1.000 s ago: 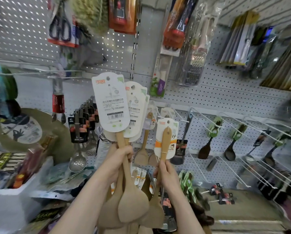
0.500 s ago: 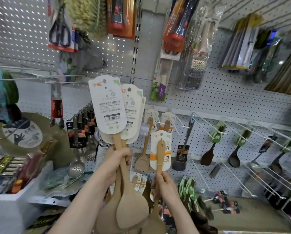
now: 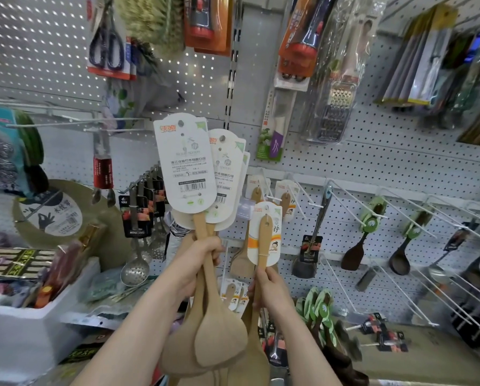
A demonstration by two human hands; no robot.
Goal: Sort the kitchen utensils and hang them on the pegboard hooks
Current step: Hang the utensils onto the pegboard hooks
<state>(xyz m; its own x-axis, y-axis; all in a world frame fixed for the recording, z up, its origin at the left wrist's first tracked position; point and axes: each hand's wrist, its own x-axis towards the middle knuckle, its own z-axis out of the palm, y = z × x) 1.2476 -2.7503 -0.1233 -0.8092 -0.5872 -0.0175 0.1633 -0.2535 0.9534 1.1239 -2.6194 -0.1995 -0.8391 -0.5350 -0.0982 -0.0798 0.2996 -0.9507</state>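
The right grip (image 3: pixel 266 285) pinched the lower handle of a single wooden spatula (image 3: pixel 263 238), fingers and thumb curled round it, blade down and its hang card (image 3: pixel 275 221) uppermost; the card's hole sat just below and in front of two like spatulas (image 3: pixel 285 200) already hung on a white hook of the pegboard (image 3: pixel 372 162), and whether it touched the hook tip could not be told. The left grip (image 3: pixel 205 254) was a closed fist round the handles of a bundle of larger spatulas (image 3: pixel 219 338); their tall white cards (image 3: pixel 186 168) fanned above the fist, the blades overlapping below.

The hole looked small and the card thin, so an approach slightly off line would probably fold the card against the hook tip or knock the hung pair; the pinch sat low on the handle, which would let the top sway; the fanned bundle might shed a piece if the fist slackened, and its cards hid part of the board.

Around hung carded scissors (image 3: pixel 105 48), a boxed grater (image 3: pixel 333 112), slotted ladles (image 3: pixel 138 268) and dark spoons (image 3: pixel 400 260) on long wire hooks (image 3: pixel 428 302), several of them bare; below lay a grey surface (image 3: pixel 442 366) with carded pieces lying loose on it; at the left stood a white foam box (image 3: pixel 24 319) of packaged goods; the place looked like a shop aisle.
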